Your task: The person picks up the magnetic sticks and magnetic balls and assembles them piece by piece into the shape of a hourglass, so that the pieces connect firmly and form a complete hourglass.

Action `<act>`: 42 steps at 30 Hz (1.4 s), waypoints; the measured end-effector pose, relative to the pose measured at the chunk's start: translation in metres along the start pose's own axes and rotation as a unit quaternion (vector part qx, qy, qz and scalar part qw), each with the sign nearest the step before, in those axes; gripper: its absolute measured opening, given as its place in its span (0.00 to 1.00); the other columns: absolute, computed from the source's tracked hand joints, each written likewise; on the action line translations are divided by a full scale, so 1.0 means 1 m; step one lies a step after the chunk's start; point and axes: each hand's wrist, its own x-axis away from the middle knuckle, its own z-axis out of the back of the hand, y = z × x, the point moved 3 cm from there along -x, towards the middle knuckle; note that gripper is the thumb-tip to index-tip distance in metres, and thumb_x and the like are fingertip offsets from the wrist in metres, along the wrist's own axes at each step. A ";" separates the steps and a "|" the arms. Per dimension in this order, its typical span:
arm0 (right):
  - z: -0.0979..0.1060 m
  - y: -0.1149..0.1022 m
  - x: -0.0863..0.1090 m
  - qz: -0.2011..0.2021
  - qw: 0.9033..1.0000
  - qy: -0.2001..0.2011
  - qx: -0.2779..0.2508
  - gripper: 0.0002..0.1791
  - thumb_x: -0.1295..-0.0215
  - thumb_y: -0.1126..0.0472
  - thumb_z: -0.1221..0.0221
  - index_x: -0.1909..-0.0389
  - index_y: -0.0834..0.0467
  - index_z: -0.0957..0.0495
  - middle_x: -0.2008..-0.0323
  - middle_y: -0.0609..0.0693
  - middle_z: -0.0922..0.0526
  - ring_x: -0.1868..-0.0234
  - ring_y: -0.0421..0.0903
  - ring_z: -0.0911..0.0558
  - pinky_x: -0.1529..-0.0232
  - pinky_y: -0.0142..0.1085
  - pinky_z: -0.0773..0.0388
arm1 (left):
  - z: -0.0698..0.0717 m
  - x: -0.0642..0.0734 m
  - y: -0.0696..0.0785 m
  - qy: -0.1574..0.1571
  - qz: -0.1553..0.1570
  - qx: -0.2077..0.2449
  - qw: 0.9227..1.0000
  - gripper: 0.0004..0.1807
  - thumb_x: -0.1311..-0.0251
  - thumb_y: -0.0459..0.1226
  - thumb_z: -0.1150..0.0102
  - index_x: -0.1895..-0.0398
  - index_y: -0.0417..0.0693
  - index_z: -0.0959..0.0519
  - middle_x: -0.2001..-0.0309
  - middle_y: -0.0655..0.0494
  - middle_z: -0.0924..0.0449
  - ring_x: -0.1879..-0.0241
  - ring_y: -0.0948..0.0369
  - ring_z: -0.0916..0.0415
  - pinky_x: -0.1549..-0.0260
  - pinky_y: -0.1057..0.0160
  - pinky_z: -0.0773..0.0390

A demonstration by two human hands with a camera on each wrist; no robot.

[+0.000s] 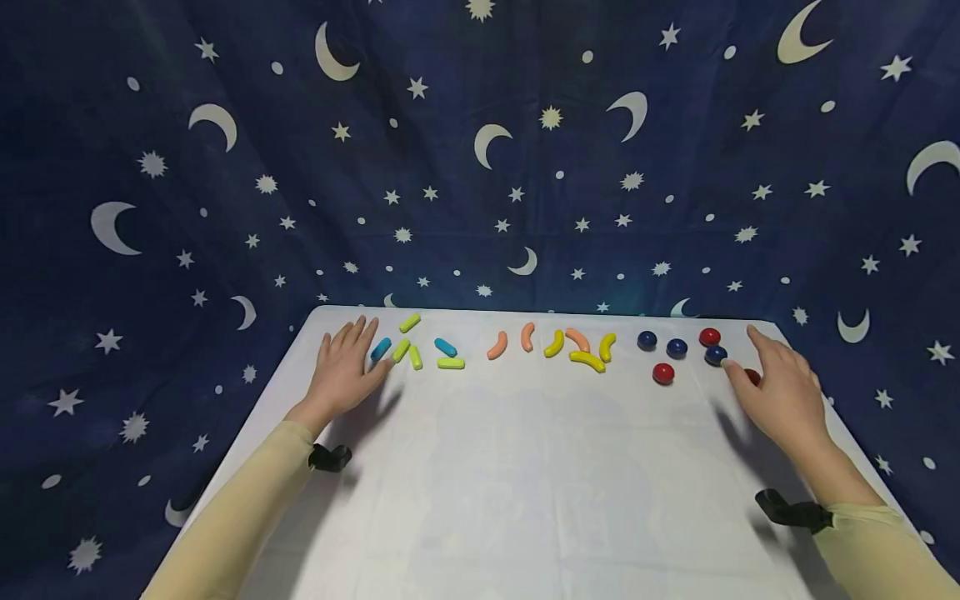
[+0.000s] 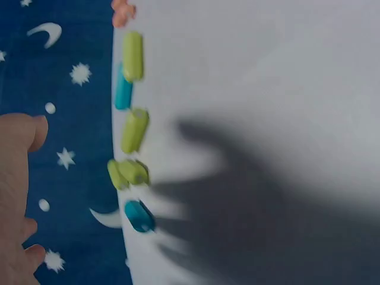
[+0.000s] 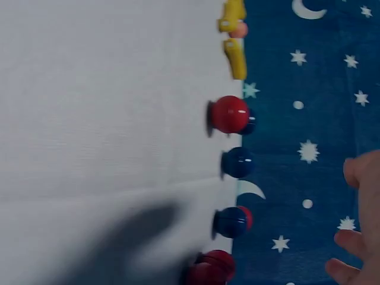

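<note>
My left hand (image 1: 343, 373) is held above the far left of the table, fingers spread and holding nothing; its shadow falls apart from it. Close to its fingers lie several lime-green rods (image 1: 451, 363) and two blue rods (image 1: 446, 347). In the left wrist view a blue rod (image 2: 139, 216) sits near the cloth's edge. At the far right my right hand (image 1: 783, 400) hovers with thumb and fingers apart, also empty. Near its thumb is a dark blue ball (image 1: 716, 356), and a red ball (image 1: 752, 377) is partly hidden behind the hand. Another red ball (image 3: 230, 114) shows in the right wrist view.
Between the hands lie yellow banana-shaped pieces (image 1: 587, 361) and curved orange-pink pieces (image 1: 497, 345). More dark blue balls (image 1: 677, 348) and red balls (image 1: 663, 373) stand to their right. A white-covered table (image 1: 495, 483) meets a dark blue curtain (image 1: 450, 158) with moons and stars.
</note>
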 end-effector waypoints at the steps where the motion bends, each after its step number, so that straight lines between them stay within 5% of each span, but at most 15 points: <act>1: 0.004 -0.001 -0.001 -0.006 1.000 0.005 -0.006 0.39 0.25 0.51 0.46 0.21 0.64 0.46 0.29 0.75 0.39 0.29 0.76 0.43 0.32 0.71 0.53 | 0.002 0.000 0.003 0.008 -0.007 0.006 1.000 0.45 0.29 0.57 0.47 0.17 0.48 0.50 0.20 0.40 0.52 0.21 0.40 0.58 0.28 0.33 0.66; 8: 0.021 -0.002 -0.002 -0.056 0.996 0.027 -0.063 0.33 0.23 0.53 0.50 0.23 0.62 0.40 0.30 0.69 0.34 0.31 0.72 0.39 0.35 0.69 0.45 | 0.011 0.002 0.030 0.053 -0.034 0.068 0.996 0.39 0.29 0.48 0.42 0.20 0.46 0.42 0.26 0.40 0.36 0.27 0.41 0.42 0.30 0.37 0.47; 15: 0.021 0.005 -0.003 -0.097 0.989 0.052 -0.102 0.30 0.22 0.55 0.51 0.24 0.61 0.37 0.33 0.67 0.29 0.33 0.69 0.33 0.41 0.64 0.40 | 0.008 -0.001 0.054 0.060 -0.050 0.103 0.992 0.36 0.29 0.47 0.42 0.21 0.49 0.38 0.31 0.43 0.29 0.31 0.43 0.36 0.33 0.39 0.40; 21: -0.006 0.004 0.000 -0.085 0.990 0.007 -0.112 0.30 0.21 0.54 0.50 0.23 0.61 0.38 0.35 0.68 0.27 0.34 0.70 0.32 0.41 0.66 0.36 | -0.008 -0.002 0.069 0.044 -0.057 0.118 0.990 0.34 0.28 0.48 0.43 0.22 0.48 0.36 0.36 0.48 0.23 0.33 0.45 0.34 0.34 0.42 0.39; 31: -0.060 -0.014 -0.004 -0.060 0.985 -0.112 -0.115 0.37 0.23 0.45 0.46 0.24 0.64 0.40 0.33 0.71 0.31 0.33 0.72 0.34 0.40 0.69 0.34 | -0.039 -0.026 0.111 0.000 -0.079 0.104 0.991 0.31 0.28 0.47 0.42 0.25 0.50 0.31 0.40 0.51 0.21 0.36 0.47 0.30 0.36 0.45 0.34; 42: -0.090 -0.015 -0.013 -0.088 0.981 -0.142 -0.094 0.44 0.29 0.45 0.39 0.24 0.67 0.41 0.32 0.73 0.34 0.34 0.72 0.33 0.37 0.67 0.34 | -0.060 -0.053 0.135 -0.039 -0.061 0.070 0.995 0.28 0.28 0.48 0.43 0.28 0.52 0.28 0.40 0.53 0.21 0.38 0.49 0.29 0.39 0.46 0.32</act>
